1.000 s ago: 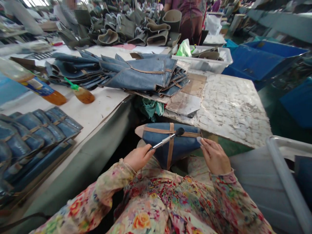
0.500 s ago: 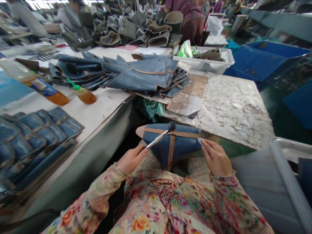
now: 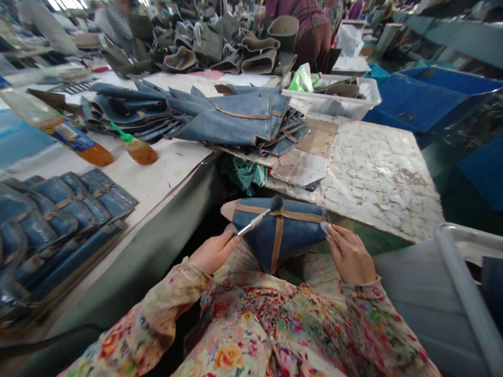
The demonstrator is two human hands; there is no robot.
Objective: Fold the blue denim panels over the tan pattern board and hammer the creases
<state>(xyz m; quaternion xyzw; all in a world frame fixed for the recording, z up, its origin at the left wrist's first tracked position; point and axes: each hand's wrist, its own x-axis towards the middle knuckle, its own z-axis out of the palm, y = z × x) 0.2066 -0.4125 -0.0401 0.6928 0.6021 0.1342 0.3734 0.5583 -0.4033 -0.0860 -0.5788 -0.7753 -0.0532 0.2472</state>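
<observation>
Across my lap lies a blue leather boot upper [image 3: 259, 238] with crossing brown strips and a pale pointed left end. My left hand [image 3: 214, 252] is closed round a slim metal-handled tool [image 3: 251, 225]. Its dark rounded head is over the crossing of the strips; whether it is a brush or a hammer I cannot tell. At the upper's right end, my right hand [image 3: 351, 256] is closed in a pinch on a small whitish piece [image 3: 325, 228], against or very near the leather edge. The undersides of the fingers are hidden.
Blue leather uppers [image 3: 231, 123] are piled on the table ahead, more [image 3: 58, 209] at left. A large bottle [image 3: 74, 139] and a small green-tipped bottle [image 3: 137, 149] stand on the left table. A grey bin [image 3: 428, 283] is close at right. Another person [image 3: 302, 26] is beyond.
The view has shifted very slightly, so the table things appear a little to the right. Both hands, the tool and the blue upper keep nearly the same places.
</observation>
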